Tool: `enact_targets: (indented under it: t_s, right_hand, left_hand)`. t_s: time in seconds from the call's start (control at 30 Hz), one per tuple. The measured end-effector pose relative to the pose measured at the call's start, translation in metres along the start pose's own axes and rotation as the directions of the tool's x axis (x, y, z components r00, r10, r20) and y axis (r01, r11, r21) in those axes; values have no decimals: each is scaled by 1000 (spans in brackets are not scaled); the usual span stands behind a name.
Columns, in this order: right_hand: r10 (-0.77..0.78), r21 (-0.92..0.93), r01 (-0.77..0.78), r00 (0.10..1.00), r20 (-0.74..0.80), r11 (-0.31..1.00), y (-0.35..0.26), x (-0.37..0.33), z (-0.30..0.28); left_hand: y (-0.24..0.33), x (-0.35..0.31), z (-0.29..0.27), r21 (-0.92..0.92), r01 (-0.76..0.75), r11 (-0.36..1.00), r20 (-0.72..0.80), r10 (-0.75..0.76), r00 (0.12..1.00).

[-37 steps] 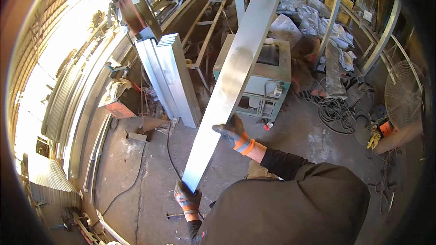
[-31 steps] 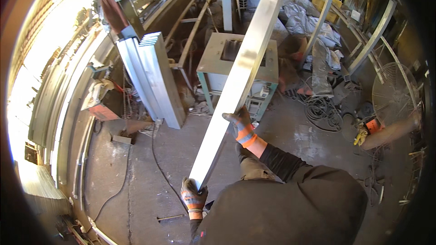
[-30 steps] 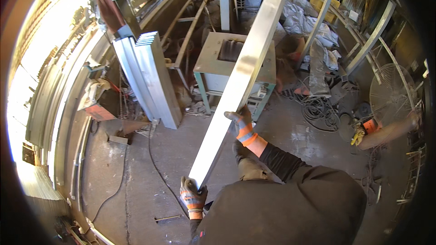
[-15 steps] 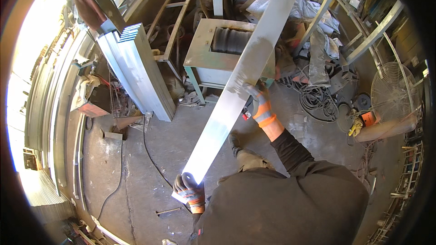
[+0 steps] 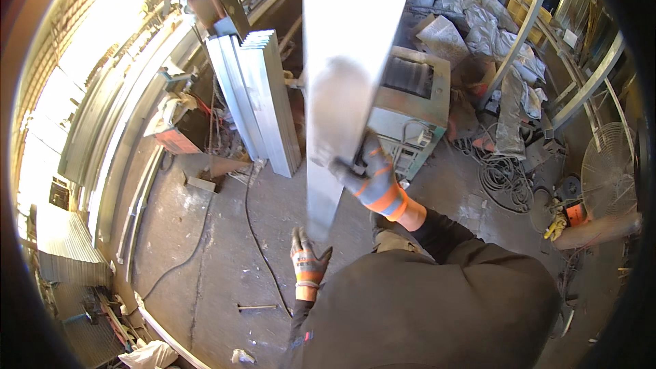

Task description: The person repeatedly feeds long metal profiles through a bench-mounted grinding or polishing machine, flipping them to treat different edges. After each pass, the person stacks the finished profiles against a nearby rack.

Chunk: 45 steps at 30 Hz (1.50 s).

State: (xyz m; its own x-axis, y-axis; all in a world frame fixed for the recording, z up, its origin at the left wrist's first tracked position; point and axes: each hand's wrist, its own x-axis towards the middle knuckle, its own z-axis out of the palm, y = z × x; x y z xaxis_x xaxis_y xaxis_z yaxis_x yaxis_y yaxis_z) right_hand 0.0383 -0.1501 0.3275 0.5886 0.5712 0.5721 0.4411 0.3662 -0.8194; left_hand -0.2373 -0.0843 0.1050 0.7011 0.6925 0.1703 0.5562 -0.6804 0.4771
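Observation:
A long, flat silver metal bar [image 5: 352, 20] rises steeply in front of me, past the top edge of the view. Dark smudges mark its middle, and glare whitens its upper part. My right hand [image 5: 377, 181], in a grey and orange work glove, is closed on the bar's right edge, fingers across its face. Just below the bar's lower end is my left hand [image 5: 309, 266], gloved alike, fingers stretched and thumb out to the side. Whether its fingertips touch the bar, I cannot tell. Behind and left of the bar leans a stack of similar metal profiles [image 5: 273, 102].
A green-framed machine [image 5: 413, 106] stands behind the bar. Coiled cables [image 5: 506, 181] lie on the floor at right, near a round fan [image 5: 608, 164]. A black cable [image 5: 253, 225] runs across the floor at left, beside long metal lengths [image 5: 113, 137]. Silvery sacks [image 5: 478, 20] are heaped behind.
The bar has swung from a rightward slant to nearly straight up and come closer. My left hand has let go of its lower end and opened; my right hand keeps its hold.

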Motion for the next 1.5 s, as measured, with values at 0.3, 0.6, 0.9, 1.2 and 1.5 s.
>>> enact_targets:
  t_s: [0.3, 0.6, 0.9, 1.2, 1.5]
  right_hand:
    - [-275, -412, 566, 768, 579, 714, 9, -38, 31]
    - [160, -315, 557, 309, 937, 768, 71, -4, -46]
    - [376, -641, 578, 521, 766, 504, 210, 71, -132]
    - [404, -982, -124, 913, -56, 145, 447, 137, -181]
    - [300, -966, -246, 919, -257, -74, 625, 264, -325]
  left_hand:
    - [31, 14, -247, 622, -356, 698, -342, 650, 678]
    - [-67, -18, -203, 461, 127, 878, -158, -60, 986]
    - [-34, 41, 16, 30, 411, 911, 450, -379, 809]
    - [66, 256, 212, -123, 502, 856, 576, -350, 738]
    - [188, 461, 348, -124, 499, 858, 683, -291, 670]
